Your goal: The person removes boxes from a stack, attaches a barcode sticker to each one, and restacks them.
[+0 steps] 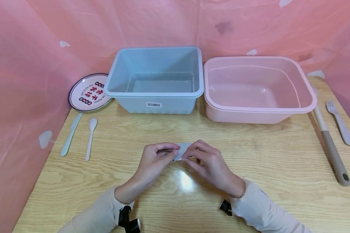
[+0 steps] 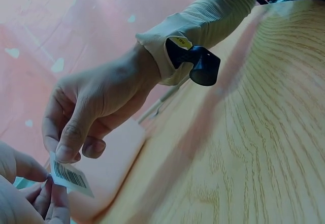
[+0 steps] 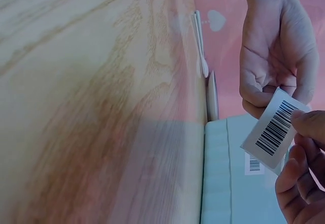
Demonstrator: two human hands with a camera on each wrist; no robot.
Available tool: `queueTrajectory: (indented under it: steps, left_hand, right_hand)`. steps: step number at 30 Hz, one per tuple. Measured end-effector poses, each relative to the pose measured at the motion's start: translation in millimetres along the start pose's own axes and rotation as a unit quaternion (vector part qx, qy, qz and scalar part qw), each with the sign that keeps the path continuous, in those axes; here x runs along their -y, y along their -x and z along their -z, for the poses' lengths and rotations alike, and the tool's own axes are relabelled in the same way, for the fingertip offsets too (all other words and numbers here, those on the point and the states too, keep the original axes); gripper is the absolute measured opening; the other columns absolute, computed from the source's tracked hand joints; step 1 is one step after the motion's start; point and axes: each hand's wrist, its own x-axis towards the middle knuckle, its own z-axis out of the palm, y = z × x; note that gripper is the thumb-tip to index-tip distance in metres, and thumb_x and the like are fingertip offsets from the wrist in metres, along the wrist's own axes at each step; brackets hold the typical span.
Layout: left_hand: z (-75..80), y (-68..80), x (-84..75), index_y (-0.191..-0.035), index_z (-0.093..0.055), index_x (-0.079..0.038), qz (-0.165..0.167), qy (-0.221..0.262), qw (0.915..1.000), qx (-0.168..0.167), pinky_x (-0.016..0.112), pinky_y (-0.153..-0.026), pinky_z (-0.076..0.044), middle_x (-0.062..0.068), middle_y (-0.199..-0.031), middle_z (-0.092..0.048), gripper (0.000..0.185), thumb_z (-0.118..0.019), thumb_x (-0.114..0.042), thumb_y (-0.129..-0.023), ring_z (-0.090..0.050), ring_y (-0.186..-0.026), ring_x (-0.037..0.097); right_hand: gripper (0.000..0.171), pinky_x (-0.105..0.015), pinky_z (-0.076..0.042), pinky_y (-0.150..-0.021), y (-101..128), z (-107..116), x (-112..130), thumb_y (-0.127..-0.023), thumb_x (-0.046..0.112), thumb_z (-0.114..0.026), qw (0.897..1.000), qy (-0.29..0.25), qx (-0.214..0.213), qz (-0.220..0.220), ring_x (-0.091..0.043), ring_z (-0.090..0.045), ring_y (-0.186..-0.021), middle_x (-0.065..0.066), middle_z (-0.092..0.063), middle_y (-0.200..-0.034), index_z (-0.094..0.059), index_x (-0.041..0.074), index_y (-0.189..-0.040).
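Head view: the left hand [image 1: 156,158] and right hand [image 1: 205,161] both pinch a small barcode label [image 1: 182,151] just above the worktop [image 1: 250,155], midway across its near part. It seems not yet stuck anywhere; the blue bin [image 1: 157,81] already bears one. Open wood surrounds the hands, with both bins well behind.

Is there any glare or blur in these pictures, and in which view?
Head view: a bright glare spot on the wooden table just below both hands, and bowed edges. Right wrist view: the barcode label is sharp, the near tabletop blurred. Left wrist view: dim, soft background.
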Motion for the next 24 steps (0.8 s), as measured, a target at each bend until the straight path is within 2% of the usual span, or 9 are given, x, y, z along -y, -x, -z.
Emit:
queueTrajectory:
  steps: [3,9,13,19,24]
  left_hand:
    - [0.7,-0.4,-0.2,-0.101,-0.072,0.003,-0.001,-0.001,1.0,-0.009,0.02,-0.077,-0.056,0.017,-0.103,-0.07,0.016,-0.066,0.0,-0.087,-0.068,-0.088,0.015]
    - [2.3,-3.1,-0.8,-0.1,-0.072,0.003,0.001,-0.002,0.9998,-0.022,0.02,-0.075,-0.056,0.017,-0.102,-0.07,0.015,-0.066,0.001,-0.087,-0.067,-0.085,0.014]
    - [3.6,-5.0,-0.1,-0.1,-0.072,0.004,-0.001,-0.001,0.9996,-0.027,0.02,-0.074,-0.055,0.018,-0.101,-0.071,0.015,-0.065,0.001,-0.087,-0.067,-0.084,0.015]
    - [8.0,-6.3,0.1,-0.1,-0.072,0.003,0.007,0.001,0.999,-0.044,0.021,-0.071,-0.055,0.017,-0.1,-0.07,0.015,-0.066,0.0,-0.087,-0.066,-0.082,0.013]
    - [10.3,-7.0,0.9,-0.101,-0.072,0.004,0.011,0.006,0.9986,-0.051,0.018,-0.069,-0.054,0.018,-0.099,-0.069,0.016,-0.065,0.002,-0.086,-0.065,-0.08,0.012]
  right_hand:
    - [0.022,-0.014,-0.046,-0.054,2,0,0,-0.073,-0.008,-0.078,1.0,-0.002,0.003,0.002,-0.012,-0.056,-0.074,-0.002,-0.065,-0.089,-0.071,0.008,-0.086]
    - [0.001,-0.013,-0.047,-0.054,5,0,-2,-0.086,0.007,-0.072,1.0,-0.009,0.008,0.007,-0.013,-0.056,-0.074,-0.001,-0.064,-0.089,-0.071,0.007,-0.086]
    - [0.007,-0.013,-0.046,-0.054,8,-1,-3,-0.09,0.013,-0.068,1.0,-0.011,0.008,0.009,-0.013,-0.055,-0.074,-0.002,-0.064,-0.089,-0.07,0.008,-0.086]
    - [0.019,-0.014,-0.046,-0.053,10,0,-1,-0.093,0.024,-0.062,1.0,-0.015,0.014,-0.015,-0.012,-0.055,-0.074,-0.001,-0.064,-0.089,-0.071,0.009,-0.085]
    - [0.017,-0.013,-0.045,-0.053,12,-1,-1,-0.093,0.023,-0.063,1.0,-0.022,0.008,-0.003,-0.009,-0.054,-0.074,0.0,-0.063,-0.088,-0.07,0.009,-0.085]
